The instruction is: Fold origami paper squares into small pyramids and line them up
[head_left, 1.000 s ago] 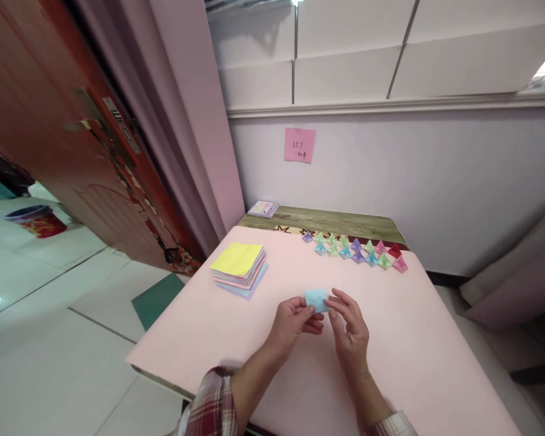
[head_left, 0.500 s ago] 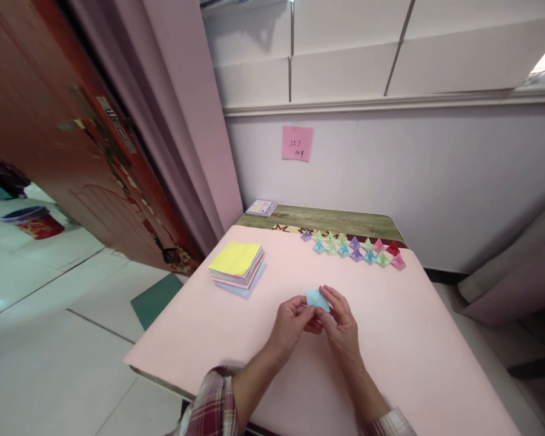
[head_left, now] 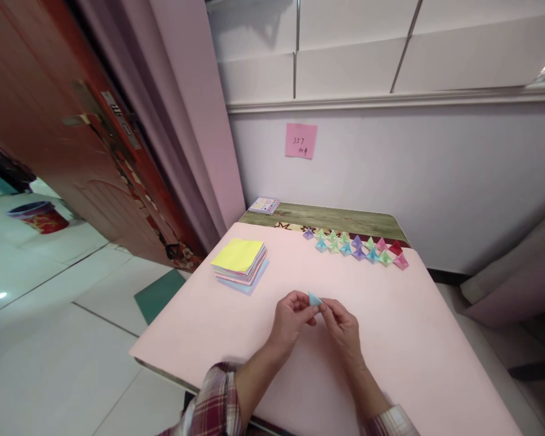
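A small piece of light blue folded paper (head_left: 314, 299) is pinched between both hands above the pink tabletop (head_left: 209, 330); its visible part is a triangle pointing up. My left hand (head_left: 292, 318) grips the paper's left side with thumb and fingers. From the right, my right hand (head_left: 342, 324) closes thumb and fingertips on its lower right corner. Fingers cover the lower part of the paper. Beyond the hands stand two rows of small folded paper shapes (head_left: 358, 251) in purple, green, blue, pink and red.
At the left of the table a stack of square coloured paper (head_left: 238, 255) has a yellow sheet on top. A booklet-like packet (head_left: 264, 206) lies at the far left corner. A pink note (head_left: 301, 141) hangs on the wall behind. A red door (head_left: 63, 133) stands left.
The blue paper has gone from a flat diamond shape to a smaller triangle. My right fingers have drawn down and closed in. The view has shifted slightly.
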The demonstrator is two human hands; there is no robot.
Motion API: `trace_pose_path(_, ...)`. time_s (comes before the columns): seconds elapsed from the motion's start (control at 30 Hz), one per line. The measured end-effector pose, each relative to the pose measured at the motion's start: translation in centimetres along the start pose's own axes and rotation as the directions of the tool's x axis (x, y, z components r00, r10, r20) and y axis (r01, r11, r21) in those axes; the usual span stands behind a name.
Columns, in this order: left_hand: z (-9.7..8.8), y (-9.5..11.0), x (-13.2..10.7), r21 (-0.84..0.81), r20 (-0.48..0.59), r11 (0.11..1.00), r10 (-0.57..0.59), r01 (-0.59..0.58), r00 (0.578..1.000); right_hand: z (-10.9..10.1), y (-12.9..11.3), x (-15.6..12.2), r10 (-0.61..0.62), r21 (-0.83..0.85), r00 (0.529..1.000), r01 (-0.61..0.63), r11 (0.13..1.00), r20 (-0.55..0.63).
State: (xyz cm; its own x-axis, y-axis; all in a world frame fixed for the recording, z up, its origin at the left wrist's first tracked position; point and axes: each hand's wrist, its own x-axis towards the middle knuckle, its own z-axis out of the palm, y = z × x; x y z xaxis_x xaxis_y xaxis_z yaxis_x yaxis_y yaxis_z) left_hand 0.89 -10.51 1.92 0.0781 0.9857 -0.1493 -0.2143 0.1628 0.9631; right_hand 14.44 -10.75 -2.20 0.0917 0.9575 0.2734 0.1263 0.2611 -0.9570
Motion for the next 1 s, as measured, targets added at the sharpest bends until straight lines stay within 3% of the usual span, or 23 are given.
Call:
trace_pose_path(0.2, -1.0, -1.0, 0.8, 0.105, -0.074, 0.993, 0.06, -0.052, 0.995, 0.3, 0.2, -0.2, 0.212, 0.026, 0.977, -0.212, 0.977, 0.012)
trace_pose_path(0.33, -1.3, -0.6, 1.2, 0.11, -0.013, 0.994, 0.02, -0.018, 1.0, 0.3, 0.1, -0.2, 0.241, 0.039, 0.967, -0.245, 0.969, 0.082)
trace_pose_path(0.57, -1.6, 0.2, 1.0, 0.19, -0.019, 0.981, 0.046, -0.042, 0.999, 0.1, -0.1, -0.1, 0.28, 0.104, 0.941, -0.303, 0.947, 0.189)
trace_pose_path(0.73, -1.3, -0.5, 0.7, 0.225, -0.035, 0.972, 0.071, -0.061, 0.997, -0.2, -0.3, -0.2, 0.277, 0.069, 0.951, -0.288, 0.955, 0.135)
trace_pose_path(0.87, -1.0, -1.1, 0.5, 0.171, 0.029, 0.985, -0.033, 0.028, 0.999, -0.2, -0.5, 0.0, 0.287, 0.104, 0.957, -0.289, 0.952, 0.04)
trace_pose_path(1.0, -1.0, -1.1, 0.5, 0.141, 0.053, 0.987, -0.082, 0.073, 0.995, 0.0, -0.4, 0.0, 0.312, 0.155, 0.949, -0.315, 0.936, 0.039)
